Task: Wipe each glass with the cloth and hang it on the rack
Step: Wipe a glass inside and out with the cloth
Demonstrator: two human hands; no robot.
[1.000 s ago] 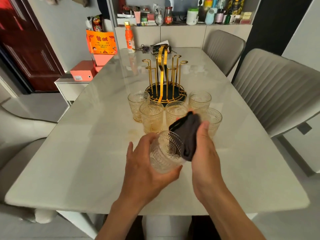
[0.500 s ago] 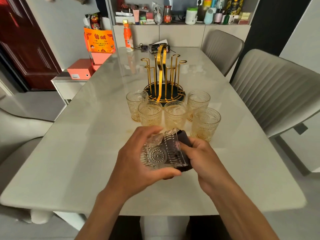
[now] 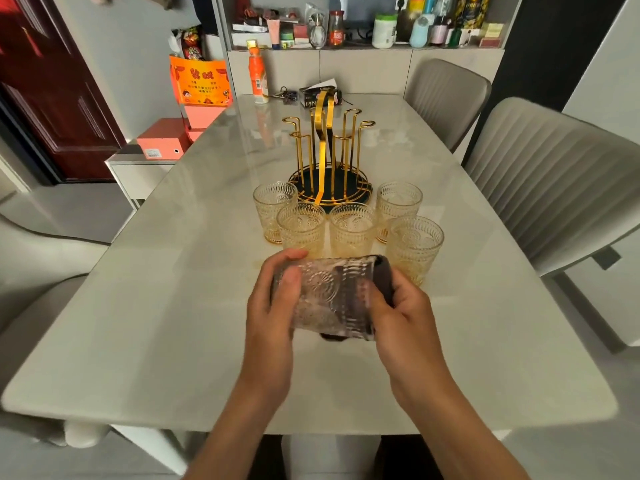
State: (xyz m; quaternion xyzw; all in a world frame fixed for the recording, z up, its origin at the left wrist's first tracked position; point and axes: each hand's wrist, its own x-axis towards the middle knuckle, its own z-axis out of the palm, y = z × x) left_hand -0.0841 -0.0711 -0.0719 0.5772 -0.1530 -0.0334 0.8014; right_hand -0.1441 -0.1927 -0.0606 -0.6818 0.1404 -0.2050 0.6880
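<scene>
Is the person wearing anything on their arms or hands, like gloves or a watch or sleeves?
No. The left hand and the right hand are both bare, with no gloves. No rings, watch or bracelet show on the fingers or wrists. Both forearms are uncovered right down to the bottom edge of the picture, so no sleeves are in view.

I see embossed clear amber-tinted glass tumblers (image 3: 352,227), a glossy gold metal rack (image 3: 327,157), a polished pale marble-look tabletop (image 3: 173,306) and a matt dark cloth (image 3: 385,277).
</scene>
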